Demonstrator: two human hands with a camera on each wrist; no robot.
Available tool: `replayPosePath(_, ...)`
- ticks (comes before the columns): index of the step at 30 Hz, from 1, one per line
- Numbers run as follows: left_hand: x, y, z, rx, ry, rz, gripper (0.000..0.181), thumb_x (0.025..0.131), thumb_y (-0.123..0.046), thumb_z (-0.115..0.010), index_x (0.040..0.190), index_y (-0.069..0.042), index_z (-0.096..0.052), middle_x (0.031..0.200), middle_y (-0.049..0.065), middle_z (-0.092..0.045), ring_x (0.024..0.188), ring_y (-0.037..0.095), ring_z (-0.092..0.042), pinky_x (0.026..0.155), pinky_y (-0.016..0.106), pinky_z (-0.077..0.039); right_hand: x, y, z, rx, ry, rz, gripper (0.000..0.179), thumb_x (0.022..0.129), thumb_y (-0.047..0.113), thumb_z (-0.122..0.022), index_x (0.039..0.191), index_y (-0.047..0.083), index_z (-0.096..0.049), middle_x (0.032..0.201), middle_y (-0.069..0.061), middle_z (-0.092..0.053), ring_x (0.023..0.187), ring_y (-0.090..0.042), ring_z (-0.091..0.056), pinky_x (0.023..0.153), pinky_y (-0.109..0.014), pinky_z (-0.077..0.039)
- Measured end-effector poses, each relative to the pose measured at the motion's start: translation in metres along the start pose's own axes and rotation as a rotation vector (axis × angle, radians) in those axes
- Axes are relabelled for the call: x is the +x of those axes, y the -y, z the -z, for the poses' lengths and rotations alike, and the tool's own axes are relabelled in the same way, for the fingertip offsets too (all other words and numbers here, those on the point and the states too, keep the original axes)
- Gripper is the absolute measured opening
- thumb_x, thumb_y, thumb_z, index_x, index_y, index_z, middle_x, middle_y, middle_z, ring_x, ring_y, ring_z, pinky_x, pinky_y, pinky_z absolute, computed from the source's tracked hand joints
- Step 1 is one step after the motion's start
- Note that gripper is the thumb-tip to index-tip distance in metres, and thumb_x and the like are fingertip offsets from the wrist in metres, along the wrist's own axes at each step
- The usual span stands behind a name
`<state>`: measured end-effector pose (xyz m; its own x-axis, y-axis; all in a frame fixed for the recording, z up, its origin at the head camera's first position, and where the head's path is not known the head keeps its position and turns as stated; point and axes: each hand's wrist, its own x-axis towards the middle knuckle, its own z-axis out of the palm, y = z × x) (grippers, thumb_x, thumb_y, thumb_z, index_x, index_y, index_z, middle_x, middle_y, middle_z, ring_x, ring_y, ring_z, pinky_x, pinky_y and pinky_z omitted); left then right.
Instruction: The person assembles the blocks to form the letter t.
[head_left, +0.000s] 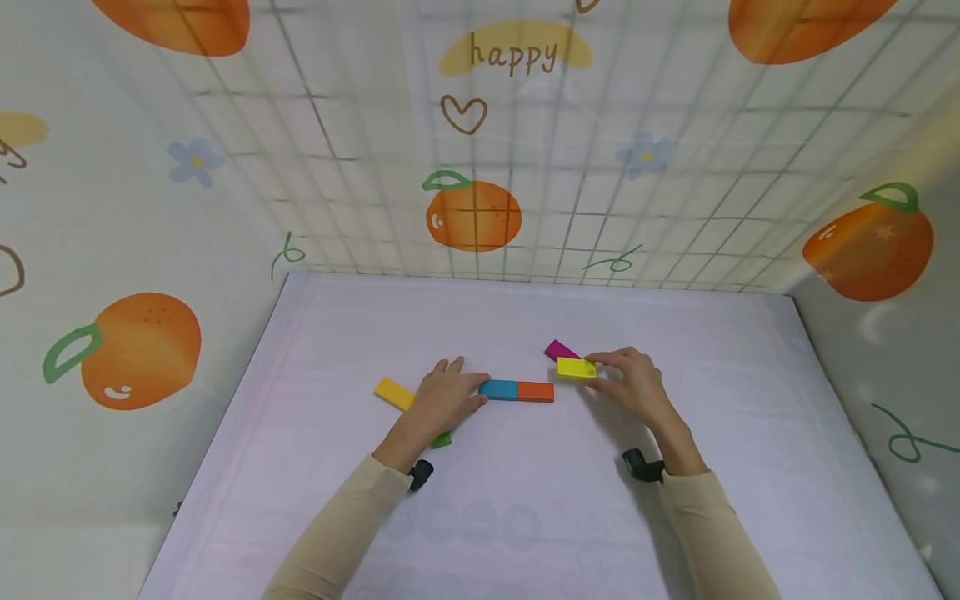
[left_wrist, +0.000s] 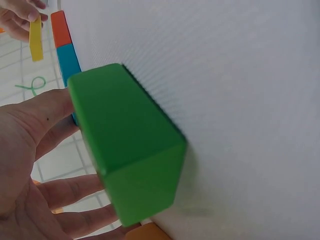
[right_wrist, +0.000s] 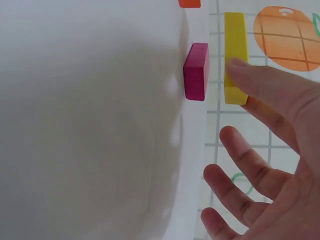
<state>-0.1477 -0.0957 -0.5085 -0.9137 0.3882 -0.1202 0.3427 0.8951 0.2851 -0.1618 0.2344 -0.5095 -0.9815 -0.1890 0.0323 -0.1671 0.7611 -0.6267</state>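
Observation:
A blue block (head_left: 498, 390) and an orange-red block (head_left: 536, 392) lie end to end on the table, touching. My left hand (head_left: 444, 398) pinches the blue block's left end between thumb and index finger, its other fingers spread. With thumb and index finger, my right hand (head_left: 633, 385) holds a bright yellow block (head_left: 574, 368) by its right end, above the table. Behind it lies a magenta block (head_left: 561, 350), partly covered in the head view. A green block (left_wrist: 125, 125) looms large in the left wrist view; my left hand mostly hides it in the head view.
A darker yellow block (head_left: 393, 392) lies slanted left of my left hand, partly hidden by it. The white table (head_left: 480, 533) is bounded at the back and sides by cloth printed with oranges (head_left: 474, 217).

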Motion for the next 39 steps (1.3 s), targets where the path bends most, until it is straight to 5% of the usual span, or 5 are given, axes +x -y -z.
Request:
replayPosePath(18,-0.001,0.000,0.001,0.022,-0.001,-0.001,0.042,0.097,-0.038,-0.066,0.137,-0.024,-0.064,0.146,0.022,-0.048,0.132,0.046,-0.042,0.102,0.058,-0.043,0.023,0.021,-0.007,0.027,0.039,0.041,0.037,0.086,0.020,-0.081,0.122,0.013,-0.073,0.115,-0.016,-0.062,0.109,-0.035,-0.049,0.090,-0.056,-0.040)
replayPosePath(28,0.000,-0.002,0.003,0.030,0.035,0.027,0.043,0.098,-0.039,-0.064,0.139,-0.025,-0.062,0.149,0.021,-0.046,0.136,0.046,-0.039,0.106,0.058,-0.039,0.043,0.015,-0.008,0.113,0.087,0.270,0.037,0.085,0.010,-0.081,0.120,0.007,-0.073,0.113,-0.018,-0.065,0.103,-0.037,-0.054,0.086,-0.053,-0.046)
replayPosePath(39,0.001,-0.001,0.002,0.033,0.037,0.028,0.043,0.098,-0.040,-0.064,0.139,-0.026,-0.062,0.149,0.021,-0.045,0.135,0.045,-0.039,0.105,0.057,-0.040,0.058,0.017,-0.017,0.098,0.171,0.260,0.039,0.087,0.012,-0.080,0.125,0.009,-0.071,0.118,-0.014,-0.062,0.111,-0.032,-0.051,0.092,-0.050,-0.047)
